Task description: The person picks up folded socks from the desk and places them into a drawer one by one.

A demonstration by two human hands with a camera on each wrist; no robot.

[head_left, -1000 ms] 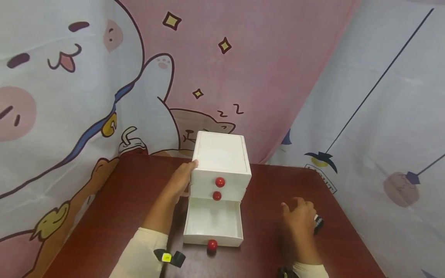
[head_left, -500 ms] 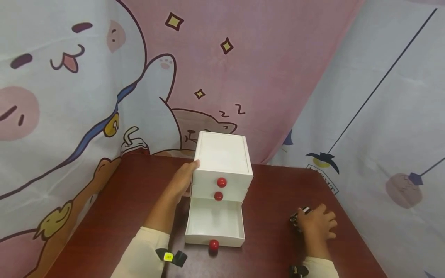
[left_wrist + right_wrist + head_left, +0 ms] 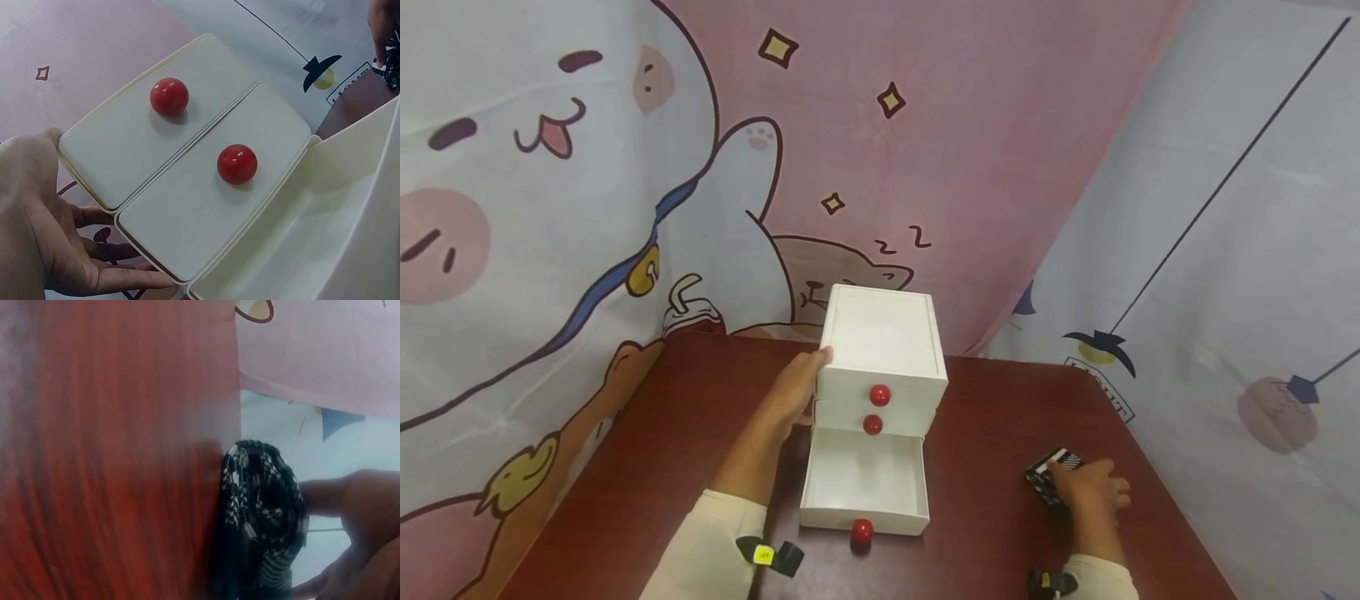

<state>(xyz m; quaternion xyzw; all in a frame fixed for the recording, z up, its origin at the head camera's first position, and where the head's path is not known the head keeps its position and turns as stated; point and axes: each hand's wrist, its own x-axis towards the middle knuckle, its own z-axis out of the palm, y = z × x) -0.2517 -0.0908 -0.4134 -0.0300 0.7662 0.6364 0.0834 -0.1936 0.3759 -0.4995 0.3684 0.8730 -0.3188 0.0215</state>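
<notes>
A white mini drawer unit (image 3: 883, 329) with red ball knobs stands on the table, its bottom drawer (image 3: 865, 483) pulled out and the upper two closed. My left hand (image 3: 793, 387) rests on the unit's left side, thumb at the top edge; the left wrist view has its extended fingers (image 3: 134, 279) against the side. To the right lies a folded black-and-white patterned knit cloth (image 3: 1047, 479), thick and layered in the right wrist view. My right hand (image 3: 1090, 492) is over its right part, thumb touching the top and other fingers spread off to the right.
The dark reddish-brown table (image 3: 985, 417) meets a cartoon-printed fabric backdrop (image 3: 970, 167) at the back and sides. The open drawer sticks out toward me, its red knob (image 3: 862, 532) at the front. Each wrist wears a black strap (image 3: 771, 555).
My right hand has shifted right across the cloth and come down on it, so the cloth's left part now shows. The left hand and drawer unit have stayed in place.
</notes>
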